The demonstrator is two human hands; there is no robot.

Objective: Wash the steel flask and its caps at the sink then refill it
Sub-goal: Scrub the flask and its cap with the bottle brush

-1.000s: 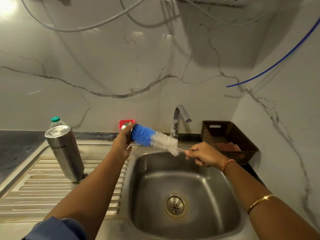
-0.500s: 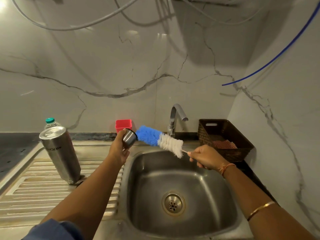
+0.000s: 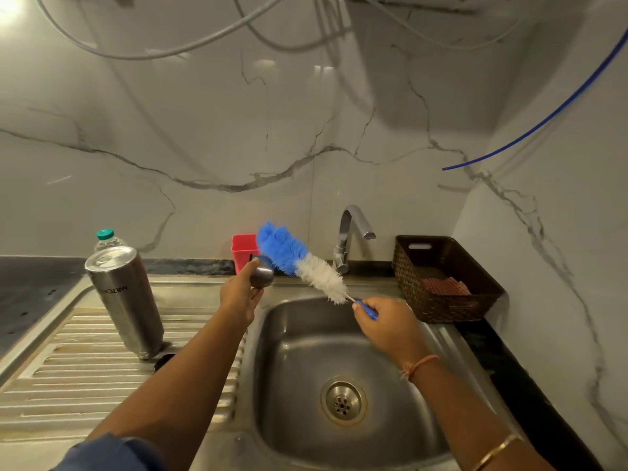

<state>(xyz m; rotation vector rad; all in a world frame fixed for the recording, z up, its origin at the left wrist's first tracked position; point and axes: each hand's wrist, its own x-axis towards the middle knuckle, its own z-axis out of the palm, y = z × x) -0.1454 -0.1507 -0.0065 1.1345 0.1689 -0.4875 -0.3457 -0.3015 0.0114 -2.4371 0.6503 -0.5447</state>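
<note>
The steel flask (image 3: 125, 300) stands upside down on the ribbed drainboard (image 3: 68, 375), left of the sink basin (image 3: 346, 385). My left hand (image 3: 239, 294) holds a small steel cap (image 3: 262, 275) above the basin's back-left corner. My right hand (image 3: 384, 322) grips the blue handle of a bottle brush (image 3: 299, 260) with blue and white bristles. The brush is out of the cap and angles up to the left, its blue end just behind and above the cap. A small dark piece (image 3: 163, 361) lies at the foot of the flask.
A steel tap (image 3: 350, 236) stands behind the basin, with no water running. A red cup (image 3: 243, 249) sits by the wall. A plastic bottle with a green cap (image 3: 106, 239) stands behind the flask. A brown woven basket (image 3: 441, 280) holding a cloth is at the right.
The brush has come out of the cap and tilted upward, its blue end now above it. My left hand has turned the cap and my right hand moved slightly lower.
</note>
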